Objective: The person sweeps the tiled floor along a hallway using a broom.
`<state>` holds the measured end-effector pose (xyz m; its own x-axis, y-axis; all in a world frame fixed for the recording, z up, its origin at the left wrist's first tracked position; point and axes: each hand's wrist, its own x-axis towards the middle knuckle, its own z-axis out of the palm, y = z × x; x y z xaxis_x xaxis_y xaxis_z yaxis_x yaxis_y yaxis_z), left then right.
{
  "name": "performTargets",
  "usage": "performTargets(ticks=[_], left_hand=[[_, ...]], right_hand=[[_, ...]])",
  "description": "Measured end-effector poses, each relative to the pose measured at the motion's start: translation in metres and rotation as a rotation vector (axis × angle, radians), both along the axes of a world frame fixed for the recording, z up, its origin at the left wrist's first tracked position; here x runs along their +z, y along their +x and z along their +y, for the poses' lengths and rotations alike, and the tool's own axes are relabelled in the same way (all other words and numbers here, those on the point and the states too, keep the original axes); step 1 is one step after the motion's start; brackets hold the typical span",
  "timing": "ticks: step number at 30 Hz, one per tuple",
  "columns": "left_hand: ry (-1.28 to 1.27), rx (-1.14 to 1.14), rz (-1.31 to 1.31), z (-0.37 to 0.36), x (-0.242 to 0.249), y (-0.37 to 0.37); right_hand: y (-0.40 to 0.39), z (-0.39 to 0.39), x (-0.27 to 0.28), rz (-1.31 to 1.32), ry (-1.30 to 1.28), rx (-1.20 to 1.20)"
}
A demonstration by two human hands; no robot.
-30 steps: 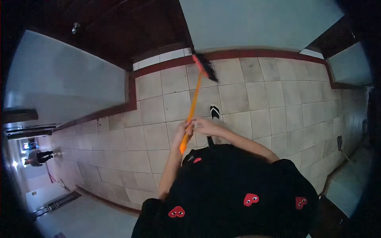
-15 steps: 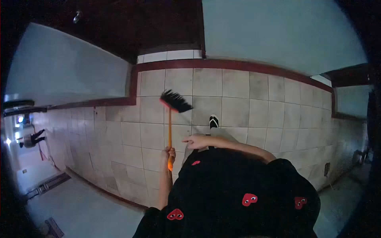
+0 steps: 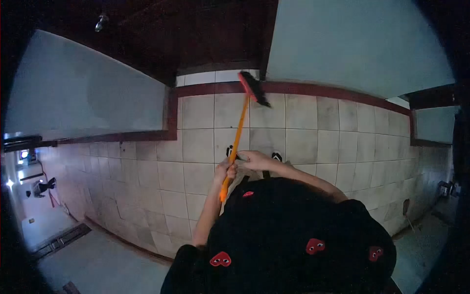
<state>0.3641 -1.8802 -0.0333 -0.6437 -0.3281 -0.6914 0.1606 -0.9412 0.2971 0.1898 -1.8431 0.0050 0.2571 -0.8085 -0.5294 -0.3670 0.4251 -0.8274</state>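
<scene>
My left hand (image 3: 226,171) is wrapped around the lower part of a broom's orange handle (image 3: 240,126). The broom head (image 3: 254,90), red with black bristles, overlaps the red-brown floor border by the doorway and points away from me. My right hand (image 3: 253,159) reaches in from the right, its fingers stretched out and slightly apart, fingertips right at the handle just above my left hand. Parts of my feet in black-and-white footwear (image 3: 277,156) show beyond my hands on the tiles.
Pale floor tiles (image 3: 301,145) run along a corridor. Ahead are a dark door (image 3: 205,39) with a round knob (image 3: 101,22) and grey-blue walls (image 3: 357,44). The border (image 3: 303,88) edges the floor. Far left, another person (image 3: 41,187) appears near bright lights.
My left hand and the broom have moved forward and right, the broom head swinging from the tiles onto the border. My right hand has come forward, up to the handle.
</scene>
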Motion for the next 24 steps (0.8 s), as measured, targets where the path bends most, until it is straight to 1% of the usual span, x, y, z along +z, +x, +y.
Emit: performTargets(ticks=[1, 2, 3, 4, 5, 6, 8, 9, 11, 12, 13, 14, 15, 16, 17, 18, 20, 21, 22, 24], left_hand=[[-0.009, -0.030, -0.061, -0.019, -0.011, -0.018], [-0.109, -0.037, -0.118, -0.036, -0.011, -0.037], [-0.205, -0.044, -0.179, -0.052, -0.010, -0.047], [-0.202, -0.042, -0.175, -0.071, -0.024, -0.044], [-0.078, -0.028, -0.082, -0.091, -0.045, -0.041], [0.047, -0.013, 0.007, -0.107, -0.062, -0.032], [0.060, 0.041, -0.047, -0.126, -0.073, 0.005], [0.055, 0.085, -0.097, -0.141, -0.077, 0.026], [0.126, 0.175, -0.124, -0.175, -0.114, 0.076], [0.328, 0.325, 0.089, -0.189, -0.126, 0.100], [0.526, 0.481, 0.306, -0.197, -0.126, 0.117], [0.530, 0.493, 0.302, -0.204, -0.126, 0.131], [0.589, 0.551, 0.252, -0.212, -0.106, 0.138], [0.641, 0.607, 0.207, -0.217, -0.099, 0.148], [0.551, 0.631, 0.149, -0.215, -0.101, 0.160], [0.548, 0.643, 0.150, -0.205, -0.101, 0.172], [0.302, 0.600, 0.010, -0.174, -0.095, 0.195], [0.368, 0.649, 0.062, -0.156, -0.090, 0.210], [0.437, 0.699, 0.113, -0.136, -0.079, 0.226], [0.084, 0.536, -0.321, -0.098, -0.053, 0.249]], right_hand=[[0.016, -0.007, -0.046, 0.066, -0.217, 0.020], [0.021, -0.018, -0.043, 0.072, -0.222, 0.020], [0.027, -0.028, -0.032, 0.064, -0.155, -0.137], [0.030, -0.037, -0.028, 0.056, -0.083, -0.291], [0.031, -0.047, -0.047, 0.070, -0.149, -0.248], [0.034, -0.061, -0.050, 0.072, -0.145, -0.242], [0.046, -0.077, -0.052, -0.128, -0.055, -0.187], [0.054, -0.084, -0.052, -0.129, -0.052, -0.185], [0.074, -0.095, -0.049, -0.189, -0.009, -0.136], [0.084, -0.099, -0.047, -0.220, 0.020, -0.111], [0.098, -0.100, -0.050, -0.138, -0.091, -0.088], [0.109, -0.102, -0.054, -0.143, -0.082, -0.079], [0.120, -0.108, -0.053, -0.132, -0.030, 0.000], [0.130, -0.114, -0.051, -0.118, 0.014, 0.081], [0.139, -0.115, -0.047, -0.092, -0.029, 0.116], [0.147, -0.117, -0.043, -0.095, -0.030, 0.128], [0.158, -0.123, -0.034, -0.121, -0.053, 0.250], [0.163, -0.124, -0.037, -0.187, -0.010, 0.278], [0.169, -0.127, -0.037, -0.193, -0.006, 0.290], [0.176, -0.129, -0.038, -0.257, 0.015, 0.288]])
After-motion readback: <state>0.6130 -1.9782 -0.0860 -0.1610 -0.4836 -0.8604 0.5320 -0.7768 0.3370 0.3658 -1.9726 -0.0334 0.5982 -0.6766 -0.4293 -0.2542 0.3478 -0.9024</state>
